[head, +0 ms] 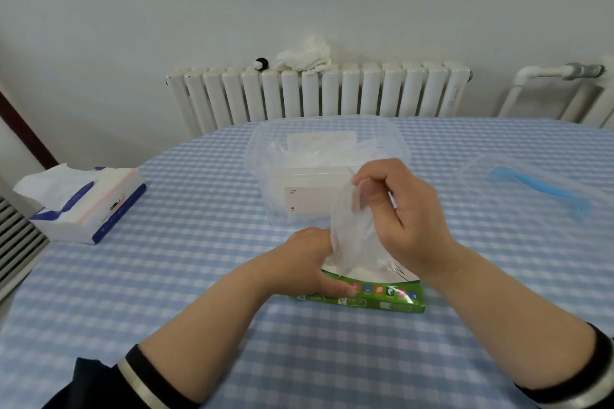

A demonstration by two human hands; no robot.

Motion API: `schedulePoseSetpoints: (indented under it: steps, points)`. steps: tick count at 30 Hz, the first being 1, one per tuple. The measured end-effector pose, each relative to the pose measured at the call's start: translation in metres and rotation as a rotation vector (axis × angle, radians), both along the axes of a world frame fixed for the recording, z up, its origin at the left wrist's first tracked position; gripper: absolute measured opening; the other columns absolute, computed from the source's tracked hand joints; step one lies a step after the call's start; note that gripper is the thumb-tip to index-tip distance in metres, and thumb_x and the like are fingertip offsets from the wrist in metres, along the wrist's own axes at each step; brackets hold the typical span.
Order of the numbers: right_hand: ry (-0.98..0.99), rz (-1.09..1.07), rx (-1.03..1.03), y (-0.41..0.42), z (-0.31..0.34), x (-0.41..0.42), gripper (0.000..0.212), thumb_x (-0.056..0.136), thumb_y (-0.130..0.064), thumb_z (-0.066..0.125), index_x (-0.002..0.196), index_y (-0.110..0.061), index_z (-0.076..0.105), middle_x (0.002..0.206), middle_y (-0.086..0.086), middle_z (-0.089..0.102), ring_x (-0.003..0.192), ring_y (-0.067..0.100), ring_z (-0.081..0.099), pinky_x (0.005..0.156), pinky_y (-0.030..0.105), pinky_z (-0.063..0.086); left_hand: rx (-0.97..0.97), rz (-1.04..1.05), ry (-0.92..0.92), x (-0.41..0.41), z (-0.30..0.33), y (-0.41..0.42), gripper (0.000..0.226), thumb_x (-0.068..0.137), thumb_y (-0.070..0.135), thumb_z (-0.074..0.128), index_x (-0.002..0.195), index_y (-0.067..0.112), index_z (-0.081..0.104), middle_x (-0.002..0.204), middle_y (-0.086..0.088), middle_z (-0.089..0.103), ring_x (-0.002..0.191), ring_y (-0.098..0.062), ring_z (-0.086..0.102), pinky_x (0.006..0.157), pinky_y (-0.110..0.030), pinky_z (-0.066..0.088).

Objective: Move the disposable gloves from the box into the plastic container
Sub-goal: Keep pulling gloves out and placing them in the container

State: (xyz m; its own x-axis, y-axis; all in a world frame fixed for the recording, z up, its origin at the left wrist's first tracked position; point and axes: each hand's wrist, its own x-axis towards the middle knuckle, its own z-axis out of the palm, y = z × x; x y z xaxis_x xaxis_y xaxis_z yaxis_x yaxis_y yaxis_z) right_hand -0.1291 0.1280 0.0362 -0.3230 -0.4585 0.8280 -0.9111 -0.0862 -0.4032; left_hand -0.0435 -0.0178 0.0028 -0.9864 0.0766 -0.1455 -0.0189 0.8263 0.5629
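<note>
Right hand (403, 212) sits above the green glove box (382, 295), fingers curled down and pinching a clear disposable glove (352, 236). Glove hangs from the fingertips as a thin translucent sheet; its lower end is at the box opening, so it is partly out and not in the container. Cannot tell whether it is one glove or several stuck together.

Left hand (312, 262) lies on the left end of the box, fingers bent over the far side, thumb along the near top edge by the printed icons. It grips the box against the table.

Box lies flat on the blue-and-white checked tablecloth (199, 325), near edge toward the person, top face white around the opening.

Plastic container (327, 156) stands just behind the box, clear, lid off, white label on its near wall. Crumpled clear gloves (309, 153) are visible inside it.

Right of the container: clear lid (531, 183) flat on the cloth with a light blue strip on it, well apart from the hands.

Left: tissue pack (86, 202), white and dark blue, one tissue sticking up from the top.

Background: white radiator (319, 93) along the wall, white cloth bundle (304, 55) on top of it, small black-and-white object beside that, too small to identify. White pipe at far right.

Dark sleeves with a light band on both forearms, pushed back from the wrists.
</note>
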Motion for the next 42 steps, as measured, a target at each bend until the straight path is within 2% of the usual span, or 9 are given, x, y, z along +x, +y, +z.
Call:
schedulePoseSetpoints:
  steps: [5,11,15,18,21,24,28,34,42]
  points:
    - [-0.22,0.019,-0.35,0.003,0.024,0.004,0.026,0.103,0.0,0.033,0.093,-0.021,0.045,0.061,0.0,0.049,0.047,0.015,0.05,0.046,0.025,0.041,0.018,0.024,-0.034,-0.002,-0.006,-0.004,0.028,0.079,0.04,0.079,0.091,0.031,0.055,0.09,0.016,0.052,0.085,-0.004,0.053,0.063,-0.012,0.043]
    - [-0.387,-0.049,-0.682,0.028,0.067,-0.023,0.01,0.102,-0.019,0.041,0.093,-0.019,0.046,0.075,0.004,0.05,0.055,0.02,0.043,0.055,0.034,0.037,0.087,0.013,-0.027,-0.003,-0.013,-0.008,0.053,0.069,0.054,0.077,0.109,0.023,0.06,0.105,0.004,0.063,0.097,-0.012,0.061,0.086,-0.042,0.053]
    - [-0.385,-0.157,-0.457,0.044,0.077,-0.036,0.01,0.099,-0.023,0.049,0.094,-0.026,0.057,0.065,-0.001,0.055,0.051,0.03,0.04,0.048,0.04,0.036,0.248,0.002,-0.068,-0.002,-0.003,-0.021,0.057,0.07,0.052,0.077,0.12,0.037,0.055,0.12,0.018,0.06,0.111,0.004,0.056,0.1,-0.027,0.046]
    - [-0.352,-0.133,-0.146,0.043,0.073,-0.034,0.011,0.098,-0.026,0.055,0.1,-0.034,0.062,0.059,0.019,0.051,0.053,0.039,0.043,0.05,0.046,0.039,0.516,0.125,0.289,0.003,0.015,-0.018,0.052,0.075,0.057,0.063,0.117,0.026,0.063,0.118,0.011,0.068,0.114,-0.006,0.061,0.102,-0.031,0.047]
    - [-0.287,-0.17,0.05,0.038,0.065,-0.025,0.019,0.097,-0.024,0.057,0.115,-0.029,0.058,0.052,-0.005,0.051,0.05,0.008,0.049,0.054,0.012,0.037,0.643,0.273,0.728,-0.003,0.054,-0.004,0.047,0.086,0.065,0.053,0.099,0.023,0.066,0.096,0.004,0.074,0.093,-0.016,0.07,0.087,-0.031,0.055]
    - [-0.231,-0.206,0.15,0.03,0.058,-0.018,0.031,0.096,-0.029,0.057,0.126,-0.029,0.051,0.058,-0.004,0.056,0.058,0.007,0.054,0.058,0.009,0.036,0.587,0.268,0.506,-0.023,0.099,0.006,0.029,0.096,0.05,0.048,0.107,0.027,0.062,0.096,0.009,0.074,0.093,-0.005,0.069,0.096,-0.035,0.052]
    - [-0.286,-0.207,0.138,0.029,0.053,-0.021,0.034,0.095,-0.028,0.057,0.128,-0.035,0.048,0.06,-0.013,0.053,0.058,0.005,0.052,0.056,0.01,0.037,0.356,0.095,0.241,-0.033,0.123,0.031,0.056,0.081,0.042,0.076,0.126,0.038,0.043,0.105,-0.004,0.07,0.093,-0.006,0.067,0.092,-0.027,0.053]
    - [-0.501,-0.176,0.077,0.041,0.067,-0.038,0.044,0.084,-0.036,0.072,0.12,-0.041,0.047,0.075,0.016,0.062,0.07,0.019,0.061,0.063,0.015,0.043,0.463,0.113,0.323,-0.053,0.134,0.03,0.048,0.092,0.004,0.063,0.129,0.027,0.044,0.083,0.001,0.072,0.081,-0.012,0.071,0.081,-0.024,0.056]
    - [-0.643,-0.406,0.208,0.053,0.054,-0.075,0.048,0.088,-0.031,0.069,0.13,-0.031,0.045,0.069,0.0,0.051,0.055,0.005,0.047,0.051,0.016,0.039,0.322,0.275,0.367,-0.08,0.138,-0.012,0.03,0.098,0.005,0.045,0.115,0.029,0.047,0.081,0.004,0.065,0.064,-0.013,0.052,0.062,-0.022,0.043]
